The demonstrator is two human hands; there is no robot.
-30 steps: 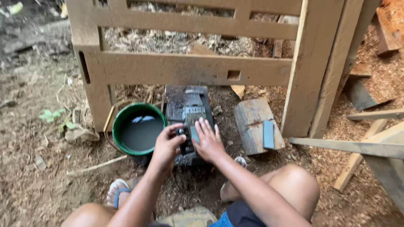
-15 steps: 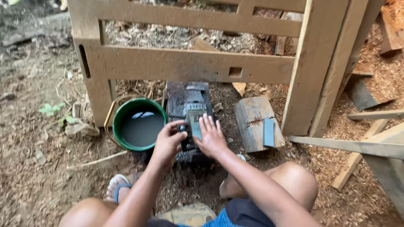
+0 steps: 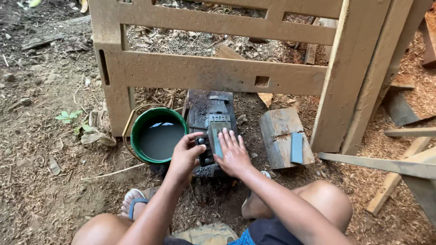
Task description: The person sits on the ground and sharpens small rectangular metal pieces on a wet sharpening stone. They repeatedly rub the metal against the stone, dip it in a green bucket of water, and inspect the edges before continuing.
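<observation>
We note the dark sharpening block (image 3: 210,129) just right of the green bucket (image 3: 159,135), its long axis running away from us toward the wooden frame (image 3: 218,72). Our left hand (image 3: 185,156) clamps a small dark tool (image 3: 203,150) on the block's near end. Our right hand (image 3: 232,154) lies flat, fingers spread, pressing the grey blade (image 3: 217,136), which points along the block.

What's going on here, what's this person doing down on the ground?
A person squats on bare dirt and presses a flat metal blade onto a dark sharpening block. The left hand grips the blade's near end, and the right hand lies flat on top of it, fingers spread. A green bucket of water stands just left of the block, a wooden chunk with a grey stone on it lies to the right, and a wooden frame stands behind.
</observation>
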